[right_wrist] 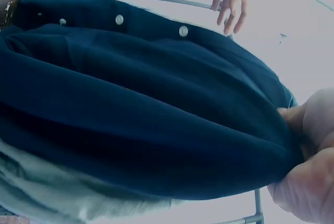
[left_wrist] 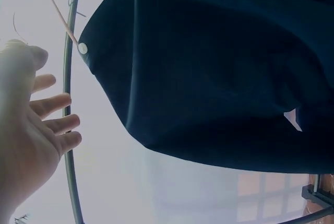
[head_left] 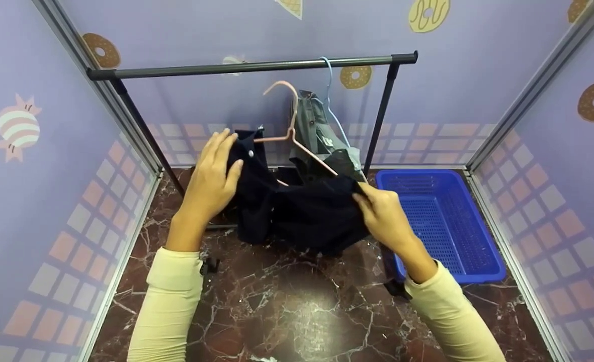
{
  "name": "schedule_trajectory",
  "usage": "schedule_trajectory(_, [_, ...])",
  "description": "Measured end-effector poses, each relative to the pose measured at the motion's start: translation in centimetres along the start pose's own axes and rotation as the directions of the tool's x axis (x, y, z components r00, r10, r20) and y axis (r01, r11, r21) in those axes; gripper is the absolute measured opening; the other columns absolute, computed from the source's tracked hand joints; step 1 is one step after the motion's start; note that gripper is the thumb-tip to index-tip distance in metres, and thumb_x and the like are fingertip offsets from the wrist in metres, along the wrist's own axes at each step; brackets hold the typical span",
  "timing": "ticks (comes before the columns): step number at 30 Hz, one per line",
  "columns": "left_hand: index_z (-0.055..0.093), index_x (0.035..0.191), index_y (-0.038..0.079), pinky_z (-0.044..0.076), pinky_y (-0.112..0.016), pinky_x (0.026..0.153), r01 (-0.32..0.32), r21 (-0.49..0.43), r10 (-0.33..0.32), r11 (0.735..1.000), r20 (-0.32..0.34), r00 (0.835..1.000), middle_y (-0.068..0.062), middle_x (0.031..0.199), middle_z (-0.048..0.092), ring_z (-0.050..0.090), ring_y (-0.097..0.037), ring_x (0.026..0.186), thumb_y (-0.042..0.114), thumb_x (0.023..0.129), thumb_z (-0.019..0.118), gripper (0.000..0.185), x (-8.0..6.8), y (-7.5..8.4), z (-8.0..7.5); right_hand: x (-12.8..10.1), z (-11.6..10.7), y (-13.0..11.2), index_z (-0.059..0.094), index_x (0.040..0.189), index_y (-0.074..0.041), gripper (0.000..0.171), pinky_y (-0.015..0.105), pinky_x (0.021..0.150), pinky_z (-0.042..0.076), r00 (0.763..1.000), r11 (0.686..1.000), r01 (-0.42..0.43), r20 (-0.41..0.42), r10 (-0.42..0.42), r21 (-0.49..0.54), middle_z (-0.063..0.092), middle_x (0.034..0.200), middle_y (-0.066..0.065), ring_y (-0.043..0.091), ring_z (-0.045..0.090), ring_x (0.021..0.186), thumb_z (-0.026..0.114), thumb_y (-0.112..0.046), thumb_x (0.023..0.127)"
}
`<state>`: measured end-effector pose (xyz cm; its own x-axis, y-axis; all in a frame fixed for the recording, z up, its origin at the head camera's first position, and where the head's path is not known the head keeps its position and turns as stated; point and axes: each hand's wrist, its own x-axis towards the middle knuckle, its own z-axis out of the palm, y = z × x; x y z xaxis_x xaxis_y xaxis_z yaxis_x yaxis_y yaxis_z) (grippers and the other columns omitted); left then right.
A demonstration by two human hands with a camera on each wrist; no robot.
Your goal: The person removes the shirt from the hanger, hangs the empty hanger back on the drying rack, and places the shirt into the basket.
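The head view shows a navy garment [head_left: 317,211] held up in the middle of the scene, on the near side of a dark clothes rack [head_left: 226,68] and above a brown marbled floor [head_left: 297,306]. The right hand [head_left: 385,213] pinches the garment's right edge, thumb and fingers clamped on the cloth, and the right wrist view shows the fabric drawn into folds towards that grip. The left hand [head_left: 211,173] is at the garment's left edge with its thumb away from the fingers; in the left wrist view its fingers are lightly spread, and a gap separates them from the cloth. White buttons [right_wrist: 119,20] run along one edge of the garment in the right wrist view.

A pink hanger [head_left: 291,133] rises from the navy garment, its left arm reaching the cloth near the left hand and its right arm sloping down towards the right hand. Its hook is below the rail and clear of it. Farther back, on the right part of the rail, a light blue hanger [head_left: 329,85] carries a grey-green garment [head_left: 312,115], partly hidden by the navy one. A blue basket [head_left: 427,172] rests on the floor at the right, its near left corner partly covered by the right forearm.
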<state>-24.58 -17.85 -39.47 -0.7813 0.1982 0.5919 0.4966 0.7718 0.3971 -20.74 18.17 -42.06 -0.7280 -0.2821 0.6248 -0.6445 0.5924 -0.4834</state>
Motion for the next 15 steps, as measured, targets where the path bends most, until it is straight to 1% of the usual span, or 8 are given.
schedule_trajectory(4, [0.043,0.155,0.004,0.022,-0.052,0.129,-0.004,-0.030,0.006,1.000,0.078,0.997,-0.017,0.163,0.040,0.031,-0.040,0.154,0.026,0.107,0.055,0.054,0.2,0.3,0.0,-0.7,-0.7,1.0,0.072,0.098,0.001,0.006,0.044,0.064,0.056,0.999,1.000,0.023,0.027,-0.023,0.020,0.072,0.081,0.013,0.022,0.064,0.070,0.066,0.003,0.097])
schedule_trajectory(7, [0.043,0.156,0.006,0.024,-0.052,0.128,-0.011,-0.062,0.020,0.998,0.139,0.990,-0.017,0.162,0.042,0.033,-0.040,0.153,0.026,0.106,0.057,0.055,0.4,0.4,0.1,-1.0,-1.3,1.9,0.072,0.096,0.000,0.007,0.040,0.062,0.054,0.997,0.998,0.050,0.057,-0.052,0.044,0.070,0.079,0.011,0.018,0.060,0.069,0.067,0.004,0.095])
schedule_trajectory(10, [0.042,0.157,0.009,0.026,-0.051,0.128,-0.006,-0.071,0.021,0.997,0.216,0.976,-0.016,0.161,0.044,0.037,-0.036,0.151,0.027,0.106,0.058,0.057,0.3,0.3,0.2,-1.3,-1.9,3.0,0.071,0.096,0.000,0.008,0.035,0.061,0.052,0.992,0.993,0.091,0.086,-0.097,0.070,0.068,0.078,0.008,0.014,0.058,0.068,0.067,0.007,0.093])
schedule_trajectory(12, [0.042,0.158,0.010,0.028,-0.050,0.127,-0.001,-0.077,0.022,0.997,0.272,0.962,-0.015,0.160,0.045,0.040,-0.034,0.150,0.027,0.106,0.058,0.057,0.1,0.2,0.4,-1.4,-2.2,3.7,0.071,0.096,-0.001,0.010,0.030,0.061,0.051,0.986,0.989,0.114,0.107,-0.124,0.092,0.068,0.078,0.007,0.011,0.057,0.068,0.067,0.009,0.092])
schedule_trajectory(14, [0.045,0.156,0.010,0.031,-0.051,0.126,0.008,-0.091,0.021,0.996,0.309,0.951,-0.016,0.158,0.048,0.044,-0.035,0.148,0.028,0.106,0.059,0.055,-0.4,0.2,0.8,-1.5,-2.6,4.4,0.072,0.096,-0.001,0.012,0.025,0.061,0.050,0.981,0.985,0.124,0.134,-0.139,0.118,0.068,0.077,0.005,0.009,0.056,0.067,0.067,0.009,0.092])
schedule_trajectory(15, [0.047,0.155,0.010,0.033,-0.051,0.125,0.009,-0.104,0.025,0.995,0.318,0.948,-0.016,0.156,0.051,0.046,-0.035,0.146,0.027,0.106,0.059,0.054,-0.6,0.1,1.0,-1.6,-2.8,4.8,0.072,0.097,-0.001,0.013,0.023,0.062,0.050,0.979,0.984,0.124,0.146,-0.142,0.129,0.069,0.078,0.005,0.008,0.056,0.068,0.067,0.009,0.092])
